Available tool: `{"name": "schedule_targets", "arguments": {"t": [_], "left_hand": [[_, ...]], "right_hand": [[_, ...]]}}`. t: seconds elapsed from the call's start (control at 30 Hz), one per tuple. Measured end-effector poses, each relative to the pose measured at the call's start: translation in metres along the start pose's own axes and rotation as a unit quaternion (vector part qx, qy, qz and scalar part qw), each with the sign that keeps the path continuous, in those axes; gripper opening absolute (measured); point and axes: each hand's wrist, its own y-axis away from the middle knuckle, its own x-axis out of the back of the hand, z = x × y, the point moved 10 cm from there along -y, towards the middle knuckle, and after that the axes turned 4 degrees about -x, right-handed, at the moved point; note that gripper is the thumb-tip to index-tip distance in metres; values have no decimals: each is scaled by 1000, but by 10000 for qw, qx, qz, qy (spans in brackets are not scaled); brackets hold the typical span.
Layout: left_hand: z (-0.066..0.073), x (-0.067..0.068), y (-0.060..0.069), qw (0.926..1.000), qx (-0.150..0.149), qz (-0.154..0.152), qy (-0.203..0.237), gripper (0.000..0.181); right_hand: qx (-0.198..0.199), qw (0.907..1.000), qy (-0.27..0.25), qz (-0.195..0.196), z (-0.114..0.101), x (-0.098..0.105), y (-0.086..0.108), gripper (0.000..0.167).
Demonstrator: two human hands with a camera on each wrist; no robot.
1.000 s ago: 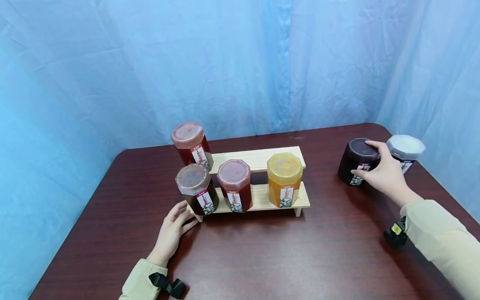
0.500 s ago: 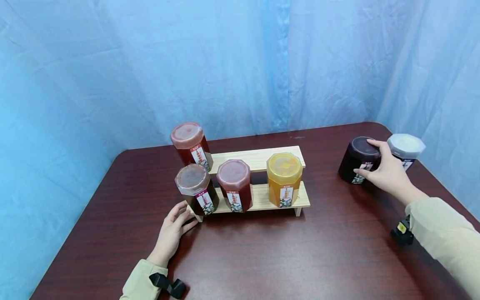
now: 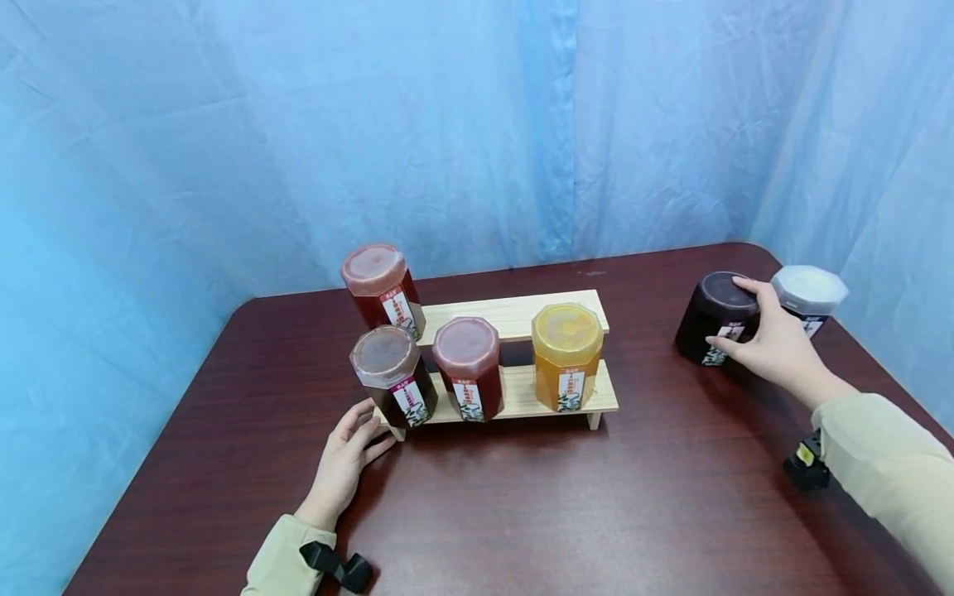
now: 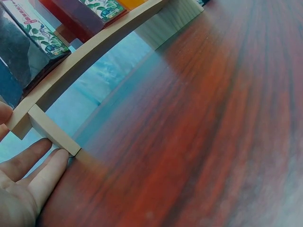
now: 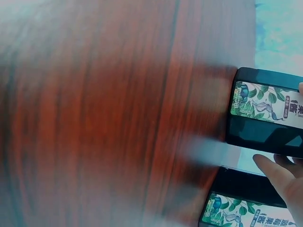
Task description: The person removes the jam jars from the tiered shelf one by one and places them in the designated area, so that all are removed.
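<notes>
My right hand holds a dark jar between thumb and fingers at the table's right; the jar stands upright. Just behind that hand is a white-lidded jar. The right wrist view shows the fingers beside the labelled jar. My left hand touches the left end of the two-step wooden rack, its fingers loosely bent around the end leg. On the lower step stand a brown jar, a red jar and a yellow jar.
Another red jar stands at the left end of the rack's upper step. A dark red wooden table carries everything, and a blue curtain hangs behind it and at both sides.
The right hand and the dark jar have shifted very slightly right. The right forearm has moved a little to the right. The left hand stays at the rack's end.
</notes>
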Motion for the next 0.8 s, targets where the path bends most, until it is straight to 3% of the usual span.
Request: {"name": "schedule_targets", "arguments": {"t": [0.8], "left_hand": [[1, 0, 0, 10000, -58, -12, 74, 31]], "right_hand": [[-57, 9989, 228, -400, 2, 1, 2, 92]]}}
